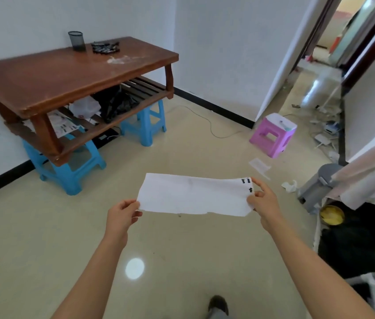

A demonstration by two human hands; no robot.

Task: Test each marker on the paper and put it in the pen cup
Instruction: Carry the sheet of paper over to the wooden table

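1. Open floor (159,146) runs from you to the desk (50,72) at 10 o'clock.
2. Pen cup (76,41) and marker pile (105,47) sit near each other at its far edge; the near surface gives room.
3. Pink stool (273,134) at 2 o'clock, grey bin (319,184) at 3 o'clock hem your right.

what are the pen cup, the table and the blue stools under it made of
Pen cup: probably black wire mesh, since its wall looks see-through. Table: reddish-brown wood with glossy varnish, worn pale in one patch. Blue stools: likely moulded plastic, smooth and uniformly coloured.
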